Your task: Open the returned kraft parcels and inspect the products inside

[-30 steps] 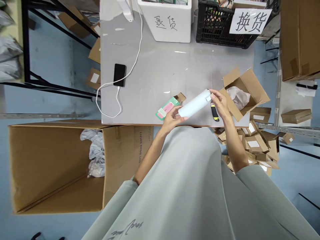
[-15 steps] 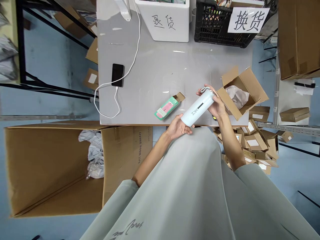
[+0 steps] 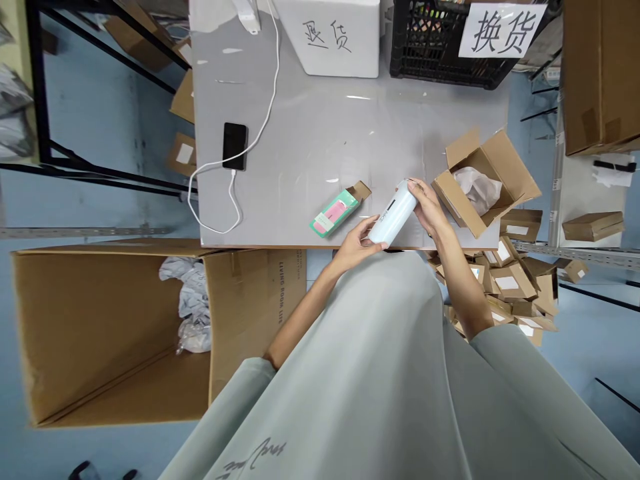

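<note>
A pale blue bottle [image 3: 394,215] with dark lettering is held slantwise between both hands, over the table's near edge. My left hand [image 3: 357,245] has its fingers round the lower left end. At the upper right end, my right hand [image 3: 426,205] grips the bottle with thumb and fingers. Left of the bottle lies a small green and pink carton [image 3: 335,213], its brown end flap open. To the right stands an open cardboard box [image 3: 493,167] with crumpled white wrapping [image 3: 477,189] inside.
A black phone [image 3: 235,145] lies on a white cable at the table's left. A white bin [image 3: 340,57] and a black crate [image 3: 440,50] stand at the back. Below left is a large open carton [image 3: 257,320]; several small boxes [image 3: 510,283] are piled below right.
The bottle has been turned in my hands, so its lettering has rolled away and its strap is no longer visible. My left fingers now lie over its near end; my right grip has shifted.
</note>
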Tool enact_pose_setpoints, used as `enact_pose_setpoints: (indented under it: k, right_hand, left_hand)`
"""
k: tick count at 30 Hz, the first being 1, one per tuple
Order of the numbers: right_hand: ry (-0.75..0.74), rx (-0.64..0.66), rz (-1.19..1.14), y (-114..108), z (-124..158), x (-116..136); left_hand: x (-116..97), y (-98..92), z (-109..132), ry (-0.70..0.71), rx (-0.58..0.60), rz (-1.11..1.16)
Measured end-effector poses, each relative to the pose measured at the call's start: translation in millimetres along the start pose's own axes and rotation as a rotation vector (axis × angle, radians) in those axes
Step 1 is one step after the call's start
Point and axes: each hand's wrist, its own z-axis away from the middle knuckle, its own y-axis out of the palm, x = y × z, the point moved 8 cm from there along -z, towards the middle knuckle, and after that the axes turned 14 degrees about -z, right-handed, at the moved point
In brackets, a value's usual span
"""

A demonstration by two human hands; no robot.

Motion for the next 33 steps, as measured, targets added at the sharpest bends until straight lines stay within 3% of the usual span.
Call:
enact_pose_setpoints:
  k: [7,13,18,22,28,33]
  right_hand:
    - [-0.006,0.075,0.039,2.8,9.7,8.4]
    - [0.001,0.179,-0.084,14.2,17.9,16.1]
    - [0.055,0.238,-0.148,29.1,20.4,13.4]
    - [0.063,0.184,-0.084,28.8,16.5,10.9]
    - [0.029,0.009,0.043,8.2,3.9,3.3]
    - [0.018,-0.022,0.072,2.7,-1.0,-4.6]
  left_hand:
    - [5.7,1.6,3.6,-0.089,0.008,0.235]
    - [6.2,10.5,8.9,-0.188,0.185,0.653]
    - [10.2,19.3,11.3,-0.263,0.269,0.775]
    - [13.1,20.4,9.5,-0.27,0.27,0.687]
    - [17.5,-9.7,-1.0,-0.117,-0.035,0.178]
    - [16.9,-14.6,-5.4,-0.056,-0.13,-0.078]
